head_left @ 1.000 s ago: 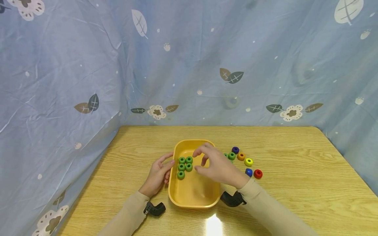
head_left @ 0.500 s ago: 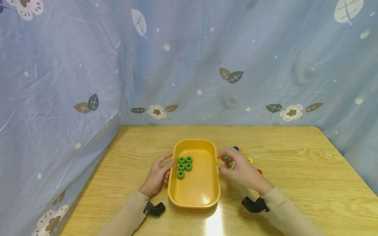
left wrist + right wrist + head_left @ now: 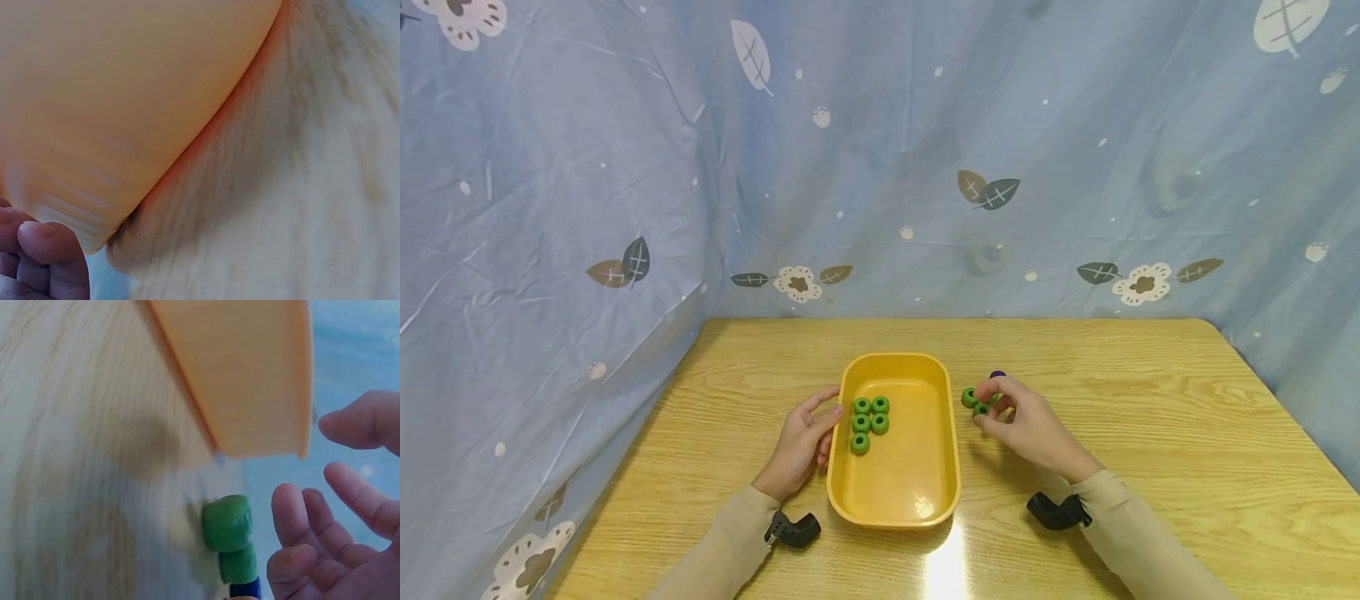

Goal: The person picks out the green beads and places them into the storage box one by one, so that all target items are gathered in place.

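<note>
A yellow tray [image 3: 951, 450] sits mid-table with several green rings [image 3: 870, 414] in its far left corner. My left hand [image 3: 829, 404] rests against the tray's left rim, and its fingers [image 3: 44, 250] touch the outer wall. My right hand [image 3: 992, 406] is on the table just right of the tray, thumb and forefinger spread around two green rings [image 3: 970, 397]. In the right wrist view those green rings [image 3: 228, 523] lie beside the tray [image 3: 250, 375], and the fingers [image 3: 300, 512] stay apart from them, gripping nothing.
A purple ring [image 3: 997, 375] peeks out beyond the right hand, and a blue ring [image 3: 245, 589] shows under the green ones. Other coloured rings are hidden by the hand. Blue patterned cloth [image 3: 880, 167] walls the wooden table [image 3: 1150, 400] at the back and left.
My right hand has left the tray and moved right onto the table, settling around the green rings there. The left hand and tray have not moved.
</note>
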Available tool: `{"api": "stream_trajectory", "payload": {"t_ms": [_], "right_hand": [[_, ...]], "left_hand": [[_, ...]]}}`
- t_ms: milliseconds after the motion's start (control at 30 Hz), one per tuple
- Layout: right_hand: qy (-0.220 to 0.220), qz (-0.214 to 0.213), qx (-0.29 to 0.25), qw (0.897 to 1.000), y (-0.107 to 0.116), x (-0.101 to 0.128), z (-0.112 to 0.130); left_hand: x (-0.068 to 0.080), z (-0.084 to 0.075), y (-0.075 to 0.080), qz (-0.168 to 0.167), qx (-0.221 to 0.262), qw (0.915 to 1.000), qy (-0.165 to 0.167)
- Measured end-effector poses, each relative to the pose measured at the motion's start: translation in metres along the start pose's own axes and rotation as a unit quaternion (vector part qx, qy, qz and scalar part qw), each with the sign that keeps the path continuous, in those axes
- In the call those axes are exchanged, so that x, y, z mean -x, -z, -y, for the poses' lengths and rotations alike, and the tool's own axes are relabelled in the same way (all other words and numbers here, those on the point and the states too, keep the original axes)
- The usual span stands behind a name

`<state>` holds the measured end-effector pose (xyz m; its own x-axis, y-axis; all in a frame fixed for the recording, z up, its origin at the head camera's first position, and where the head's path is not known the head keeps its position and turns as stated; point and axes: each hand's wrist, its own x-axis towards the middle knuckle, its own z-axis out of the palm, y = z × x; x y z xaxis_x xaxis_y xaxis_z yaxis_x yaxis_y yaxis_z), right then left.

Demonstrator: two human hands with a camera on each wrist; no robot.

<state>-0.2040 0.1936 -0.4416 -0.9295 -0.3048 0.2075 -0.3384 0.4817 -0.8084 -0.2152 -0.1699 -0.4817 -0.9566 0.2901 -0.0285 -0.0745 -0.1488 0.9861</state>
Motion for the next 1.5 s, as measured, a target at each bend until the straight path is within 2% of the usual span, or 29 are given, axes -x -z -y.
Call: {"api": "stream_trajectory", "payload": {"t_ms": [600, 833, 1500], "right_hand": [[0.004, -0.024, -0.001, 1.000, -0.007, 0.000, -0.017], [-0.011, -0.038, 0.029, 0.999, -0.007, -0.001, -0.018], [0.037, -0.052, 0.128, 0.990, -0.006, -0.003, -0.022]], "left_hand": [[0.000, 0.000, -0.001, -0.003, 0.001, 1.0000, 0.002], [0.000, 0.000, 0.000, -0.004, 0.001, 1.0000, -0.001], [0.000, 0.000, -0.001, -0.007, -0.003, 1.0000, 0.000]]}}
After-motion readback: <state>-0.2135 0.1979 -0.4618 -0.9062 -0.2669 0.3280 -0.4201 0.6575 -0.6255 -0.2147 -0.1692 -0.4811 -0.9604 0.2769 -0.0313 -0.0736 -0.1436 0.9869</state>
